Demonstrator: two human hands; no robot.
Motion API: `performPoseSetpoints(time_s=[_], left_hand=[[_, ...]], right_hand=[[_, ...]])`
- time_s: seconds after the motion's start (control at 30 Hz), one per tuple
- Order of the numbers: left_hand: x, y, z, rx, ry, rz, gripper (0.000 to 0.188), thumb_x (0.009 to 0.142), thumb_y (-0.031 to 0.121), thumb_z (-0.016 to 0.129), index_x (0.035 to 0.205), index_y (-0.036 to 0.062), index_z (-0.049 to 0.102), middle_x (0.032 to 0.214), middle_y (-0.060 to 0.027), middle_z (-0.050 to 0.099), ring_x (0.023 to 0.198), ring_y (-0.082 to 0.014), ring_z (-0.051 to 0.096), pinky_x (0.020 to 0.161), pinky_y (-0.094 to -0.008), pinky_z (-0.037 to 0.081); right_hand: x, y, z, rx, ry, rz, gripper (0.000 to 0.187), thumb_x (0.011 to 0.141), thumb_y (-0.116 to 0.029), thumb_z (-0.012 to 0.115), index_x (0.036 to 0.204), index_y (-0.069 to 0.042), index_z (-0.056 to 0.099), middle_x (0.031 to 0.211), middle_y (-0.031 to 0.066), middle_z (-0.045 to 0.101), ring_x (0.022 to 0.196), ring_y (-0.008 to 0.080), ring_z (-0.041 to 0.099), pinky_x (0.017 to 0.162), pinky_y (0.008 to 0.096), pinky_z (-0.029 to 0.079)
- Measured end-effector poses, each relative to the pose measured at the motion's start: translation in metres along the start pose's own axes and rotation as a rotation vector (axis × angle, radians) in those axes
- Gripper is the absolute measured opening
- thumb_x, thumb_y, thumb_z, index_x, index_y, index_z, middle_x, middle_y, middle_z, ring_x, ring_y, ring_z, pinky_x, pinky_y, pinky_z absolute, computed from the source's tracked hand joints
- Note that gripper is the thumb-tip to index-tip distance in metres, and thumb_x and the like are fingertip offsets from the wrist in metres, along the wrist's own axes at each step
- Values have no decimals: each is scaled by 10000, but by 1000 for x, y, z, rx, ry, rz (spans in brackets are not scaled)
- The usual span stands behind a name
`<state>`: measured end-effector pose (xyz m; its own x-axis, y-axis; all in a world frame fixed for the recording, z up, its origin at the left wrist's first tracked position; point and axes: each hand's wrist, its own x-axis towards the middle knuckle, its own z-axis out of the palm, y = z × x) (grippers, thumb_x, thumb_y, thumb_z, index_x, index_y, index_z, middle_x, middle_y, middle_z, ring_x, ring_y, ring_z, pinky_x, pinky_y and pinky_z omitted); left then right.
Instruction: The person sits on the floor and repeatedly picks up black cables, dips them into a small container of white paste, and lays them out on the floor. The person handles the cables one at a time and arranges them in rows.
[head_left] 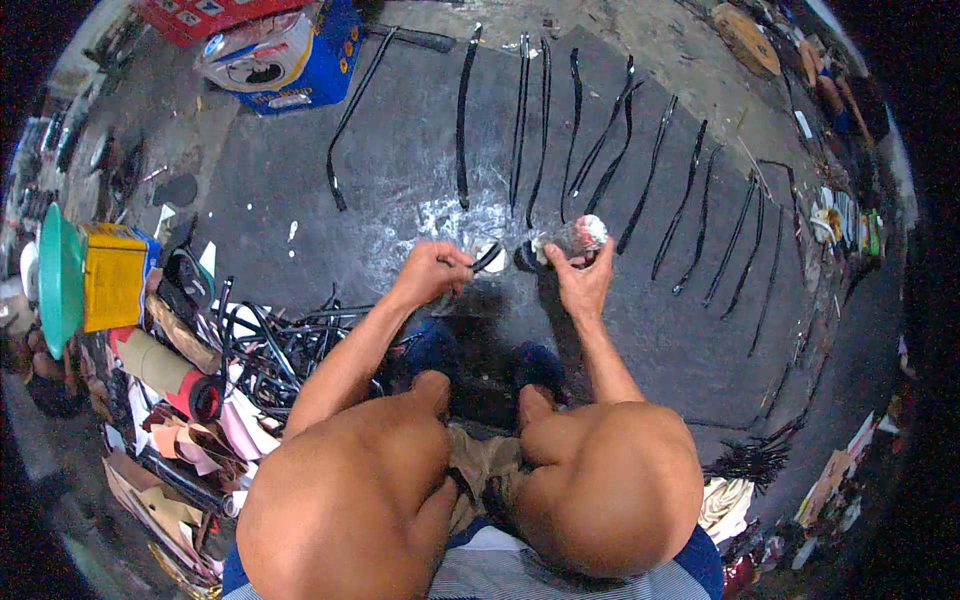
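Observation:
My left hand point(437, 271) is closed in a pinch on a short black strip point(487, 258), whose free end curves out to the right. Under that strip lies a small white patch on the dark mat point(280, 240). To its right, my right hand point(583, 280) grips a small cylindrical container point(580, 236), silvery-white with reddish marks, held tilted on its side. Something dark and rounded is by the container's left end, too small to make out. Whitish smears point(440, 220) cover the mat beyond my left hand.
Several long black strips point(463, 120) lie spread across the mat's far and right parts. A tangled heap of black strips point(290, 345) is left of my legs, beside scraps and a cardboard tube point(160, 365). A blue-and-white tin point(290, 60) stands far left; a yellow tin point(115, 280) stands nearer.

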<state>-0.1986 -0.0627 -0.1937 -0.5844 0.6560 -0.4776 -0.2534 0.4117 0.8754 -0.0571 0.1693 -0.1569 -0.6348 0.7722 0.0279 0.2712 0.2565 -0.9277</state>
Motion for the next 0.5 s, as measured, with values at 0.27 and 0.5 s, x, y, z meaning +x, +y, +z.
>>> performPoseSetpoints(time_s=[0.27, 0.5], left_hand=[[48, -8, 6, 392, 143, 11, 127, 728, 111, 758, 836, 53, 793, 802, -128, 763, 739, -212, 723, 692, -340, 548], [38, -3, 14, 501, 150, 428, 461, 694, 95, 776, 1150, 67, 717, 1134, -158, 703, 1111, -279, 665, 950, -375, 519]], right_hand=[[-9, -22, 32, -97, -275, 69, 656, 762, -257, 896, 1246, -46, 506, 998, 141, 720, 834, 246, 726, 727, 381, 584], [-29, 11, 53, -318, -325, -435, 649, 797, -185, 830, 1339, -69, 492, 1242, 181, 638, 1107, 405, 637, 879, 471, 555]])
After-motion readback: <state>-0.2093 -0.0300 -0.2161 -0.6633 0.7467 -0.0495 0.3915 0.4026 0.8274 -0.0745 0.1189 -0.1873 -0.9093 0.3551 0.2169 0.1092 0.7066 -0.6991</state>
